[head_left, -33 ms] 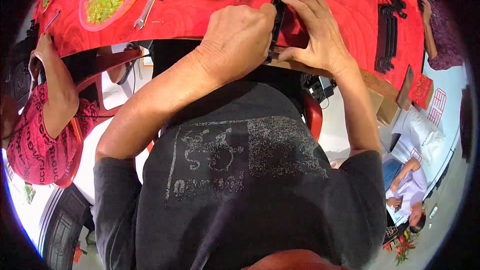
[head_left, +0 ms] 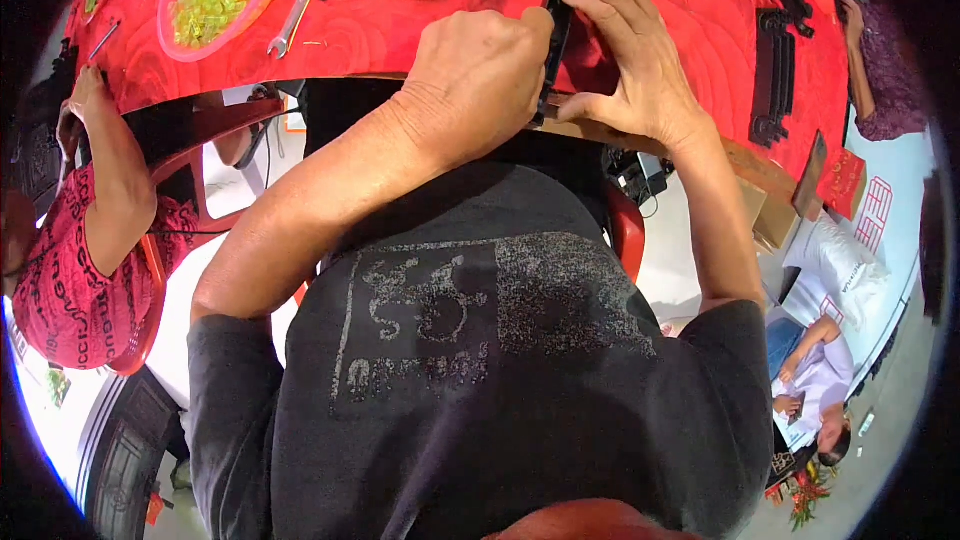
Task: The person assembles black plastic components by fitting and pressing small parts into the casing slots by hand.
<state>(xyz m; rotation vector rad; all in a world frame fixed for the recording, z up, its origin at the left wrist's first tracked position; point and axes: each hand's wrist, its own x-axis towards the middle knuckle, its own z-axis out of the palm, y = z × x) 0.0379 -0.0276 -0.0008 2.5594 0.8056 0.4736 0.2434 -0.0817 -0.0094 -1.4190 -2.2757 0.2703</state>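
A long, narrow black part stands upright in the picture at the table's near edge, between my two hands. My left hand is closed in a fist against its left side, fingers curled under and out of sight. My right hand is on the other side, its fingers stretched out and spread. Two fingertips touch the part's upper right edge, while the thumb points toward its lower end. What lies inside my left fist is hidden.
The table has a red rose-patterned cover. On it are a pink-rimmed tray of small yellow-green clear pieces, a wrench, and more black strips at right. A co-worker's arm rests at the far left; another person's arm is at right.
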